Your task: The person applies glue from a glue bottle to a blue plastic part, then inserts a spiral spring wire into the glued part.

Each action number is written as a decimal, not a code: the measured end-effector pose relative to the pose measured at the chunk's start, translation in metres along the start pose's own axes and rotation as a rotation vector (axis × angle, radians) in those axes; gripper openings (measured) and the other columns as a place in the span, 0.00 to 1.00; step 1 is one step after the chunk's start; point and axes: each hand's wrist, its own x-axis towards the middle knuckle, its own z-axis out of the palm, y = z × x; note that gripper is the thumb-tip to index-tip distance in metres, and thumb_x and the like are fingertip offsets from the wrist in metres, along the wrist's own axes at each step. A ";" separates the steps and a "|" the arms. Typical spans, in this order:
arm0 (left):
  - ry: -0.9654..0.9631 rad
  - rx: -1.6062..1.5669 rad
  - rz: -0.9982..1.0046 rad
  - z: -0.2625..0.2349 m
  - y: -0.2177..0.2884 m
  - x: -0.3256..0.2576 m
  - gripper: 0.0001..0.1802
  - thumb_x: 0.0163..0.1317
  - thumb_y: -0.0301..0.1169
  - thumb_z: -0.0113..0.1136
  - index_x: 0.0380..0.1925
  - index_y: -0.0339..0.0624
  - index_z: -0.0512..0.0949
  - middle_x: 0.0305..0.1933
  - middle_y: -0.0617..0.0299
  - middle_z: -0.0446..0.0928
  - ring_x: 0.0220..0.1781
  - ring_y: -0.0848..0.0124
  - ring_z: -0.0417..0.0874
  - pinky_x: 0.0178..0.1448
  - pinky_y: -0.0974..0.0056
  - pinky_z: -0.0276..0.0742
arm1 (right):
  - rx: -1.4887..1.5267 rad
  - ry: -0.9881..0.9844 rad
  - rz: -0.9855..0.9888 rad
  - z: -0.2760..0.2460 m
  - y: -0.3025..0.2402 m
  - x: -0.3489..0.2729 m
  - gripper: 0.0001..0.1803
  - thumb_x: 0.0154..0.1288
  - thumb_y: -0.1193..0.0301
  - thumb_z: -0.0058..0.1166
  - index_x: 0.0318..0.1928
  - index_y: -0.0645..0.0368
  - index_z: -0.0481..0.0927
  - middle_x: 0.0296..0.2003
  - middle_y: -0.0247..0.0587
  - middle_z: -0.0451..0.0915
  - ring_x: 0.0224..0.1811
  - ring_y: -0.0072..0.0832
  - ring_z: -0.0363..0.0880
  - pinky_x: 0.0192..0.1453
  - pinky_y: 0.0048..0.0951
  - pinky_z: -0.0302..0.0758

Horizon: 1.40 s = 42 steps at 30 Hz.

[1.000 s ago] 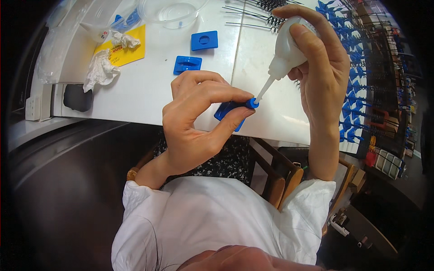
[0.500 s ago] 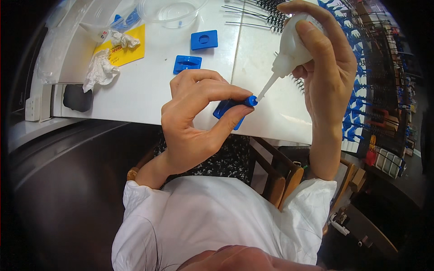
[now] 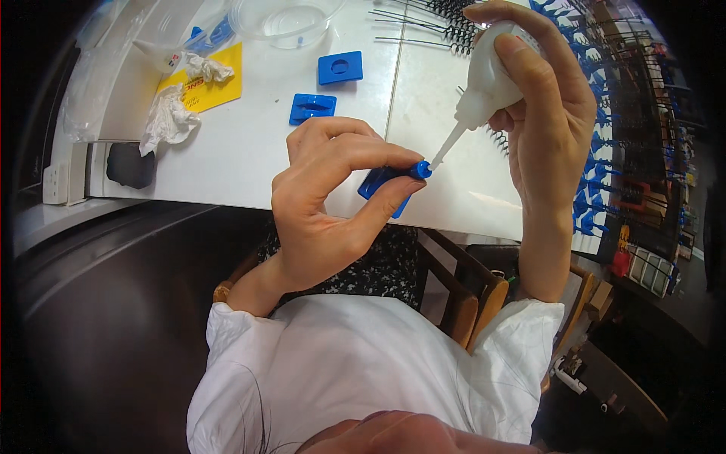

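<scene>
Between the thumb and fingertips of my left hand (image 3: 321, 200) is a small blue plastic part (image 3: 422, 169) with a round, hollow-looking end facing right. Its flat lower portion shows behind the fingers, and the rest is hidden by them. My right hand (image 3: 552, 113) grips a white squeeze bottle (image 3: 488, 79), tipped with its long thin nozzle pointing down and left. The nozzle tip is at the round end of the blue part, touching it or just inside; I cannot tell which. Beyond my left hand lie a blue block with a raised bridge (image 3: 311, 110) and a blue plate with an oval recess (image 3: 340, 68).
The white table (image 3: 249, 163) has a yellow card (image 3: 223, 91) and crumpled tissue (image 3: 170, 119) on its left. A clear plastic tub (image 3: 283, 26) stands at the back. Black coiled wires (image 3: 461, 34) and rows of blue pieces (image 3: 594, 181) line the far and right sides.
</scene>
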 end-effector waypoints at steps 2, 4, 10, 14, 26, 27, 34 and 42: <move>-0.039 0.001 0.014 -0.001 0.000 0.000 0.12 0.48 0.18 0.68 0.34 0.37 0.82 0.35 0.59 0.81 0.46 0.66 0.74 0.49 0.66 0.70 | -0.002 0.000 0.000 -0.001 0.000 0.000 0.13 0.67 0.70 0.46 0.46 0.64 0.76 0.20 0.31 0.75 0.15 0.10 0.66 0.17 0.11 0.59; -0.040 -0.013 -0.001 0.000 0.001 0.001 0.12 0.48 0.18 0.68 0.34 0.37 0.82 0.35 0.59 0.81 0.46 0.66 0.74 0.49 0.66 0.70 | 0.011 0.001 0.019 -0.001 0.001 0.000 0.13 0.67 0.69 0.47 0.46 0.64 0.77 0.20 0.32 0.75 0.15 0.10 0.66 0.17 0.12 0.60; -0.013 -0.055 0.033 -0.004 -0.005 -0.002 0.13 0.47 0.14 0.65 0.34 0.37 0.82 0.35 0.62 0.82 0.45 0.67 0.73 0.51 0.65 0.70 | 0.419 -0.069 0.148 -0.009 0.035 0.003 0.19 0.70 0.64 0.47 0.53 0.65 0.73 0.40 0.40 0.78 0.38 0.19 0.77 0.37 0.16 0.74; 0.057 -0.078 0.048 -0.011 -0.011 -0.009 0.14 0.46 0.12 0.63 0.34 0.38 0.81 0.36 0.62 0.82 0.44 0.67 0.72 0.52 0.64 0.69 | 0.660 -0.131 0.286 0.003 0.049 0.001 0.19 0.62 0.72 0.58 0.52 0.66 0.73 0.44 0.42 0.79 0.50 0.34 0.80 0.56 0.32 0.76; 0.258 -0.027 0.060 -0.042 -0.015 -0.050 0.12 0.52 0.18 0.64 0.37 0.40 0.76 0.37 0.57 0.83 0.46 0.63 0.71 0.53 0.62 0.67 | -0.086 -0.398 -0.119 0.108 0.055 0.027 0.16 0.48 0.77 0.65 0.41 0.64 0.79 0.32 0.44 0.82 0.37 0.30 0.83 0.43 0.27 0.77; 0.266 0.011 0.073 -0.046 -0.016 -0.053 0.11 0.53 0.19 0.64 0.36 0.40 0.76 0.38 0.57 0.83 0.46 0.63 0.72 0.53 0.62 0.67 | -0.111 -0.440 -0.131 0.118 0.055 0.026 0.17 0.47 0.77 0.66 0.40 0.64 0.78 0.32 0.46 0.80 0.37 0.34 0.83 0.42 0.29 0.77; 0.360 0.112 0.026 -0.059 -0.020 -0.058 0.10 0.51 0.18 0.64 0.34 0.37 0.77 0.38 0.59 0.80 0.45 0.63 0.73 0.52 0.62 0.68 | -0.494 -0.476 -0.241 0.148 0.064 0.038 0.19 0.45 0.76 0.67 0.42 0.59 0.79 0.29 0.46 0.78 0.31 0.36 0.79 0.38 0.32 0.74; 0.400 0.089 -0.036 -0.051 -0.025 -0.048 0.11 0.47 0.18 0.67 0.32 0.40 0.79 0.35 0.62 0.81 0.41 0.64 0.76 0.52 0.63 0.67 | -0.426 -0.353 -0.280 0.102 0.041 0.039 0.19 0.45 0.78 0.66 0.41 0.62 0.78 0.35 0.44 0.81 0.39 0.38 0.80 0.44 0.34 0.76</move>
